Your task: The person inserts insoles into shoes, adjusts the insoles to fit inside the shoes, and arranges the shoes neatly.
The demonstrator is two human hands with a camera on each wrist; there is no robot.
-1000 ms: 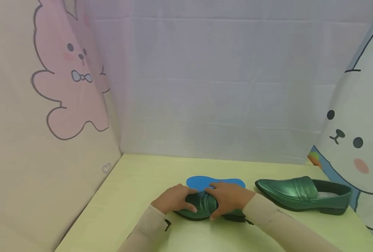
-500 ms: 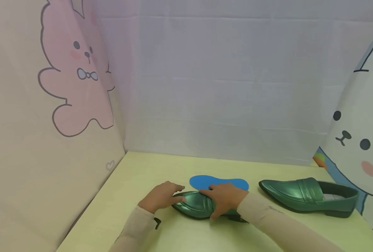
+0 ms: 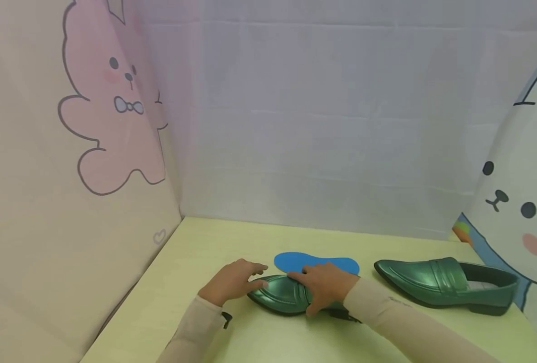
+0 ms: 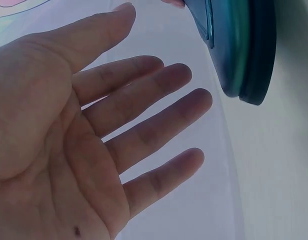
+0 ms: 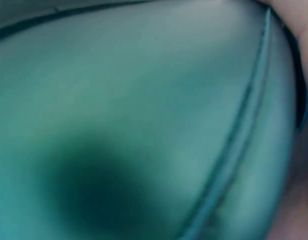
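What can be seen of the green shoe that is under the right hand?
The shoe is glossy, green and leather-like, with a pointed toe, a raised seam around the front and a dark sole. It sits upright on the yellow table, toe pointing left, nearer the person than the blue insole. The right hand grips it across the middle, hiding much of its back. The left hand is near the toe, not touching.

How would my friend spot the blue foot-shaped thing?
On the yellow-green table, find the right hand gripping a green shoe. Just beyond that shoe, partly hidden by the hand, lies the flat blue insole. On the table, only it is blue; the held shoe and the other shoe are green.
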